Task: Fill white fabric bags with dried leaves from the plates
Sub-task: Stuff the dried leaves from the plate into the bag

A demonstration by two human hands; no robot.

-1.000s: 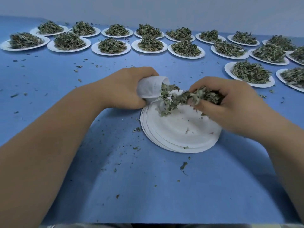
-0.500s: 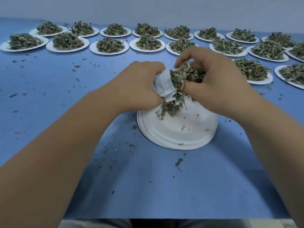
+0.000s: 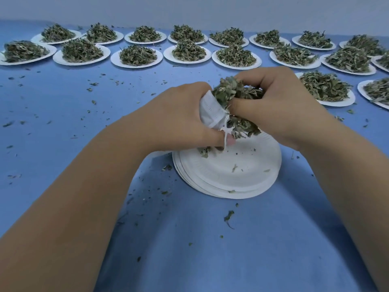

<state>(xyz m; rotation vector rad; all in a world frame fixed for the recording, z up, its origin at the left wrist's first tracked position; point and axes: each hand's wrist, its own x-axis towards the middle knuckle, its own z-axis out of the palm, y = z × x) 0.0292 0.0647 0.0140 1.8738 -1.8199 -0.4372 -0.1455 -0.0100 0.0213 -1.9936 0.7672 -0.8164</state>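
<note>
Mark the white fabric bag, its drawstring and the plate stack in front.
white fabric bag point(image 3: 210, 111): head view, stitched band near the mouth.
drawstring point(image 3: 225, 137): head view, cord hanging below the knot.
plate stack point(image 3: 242, 165): head view, bare face of the top plate.

A small hand-packing workroom, by the look of it. A blue-covered table point(image 3: 54, 114) carries rows of white paper plates point(image 3: 117, 62), each with a similar heap of dried leaves point(image 3: 137, 54), before a plain pale wall point(image 3: 189, 9). A stack of nearly empty plates point(image 3: 235, 180) sits nearer.
</note>
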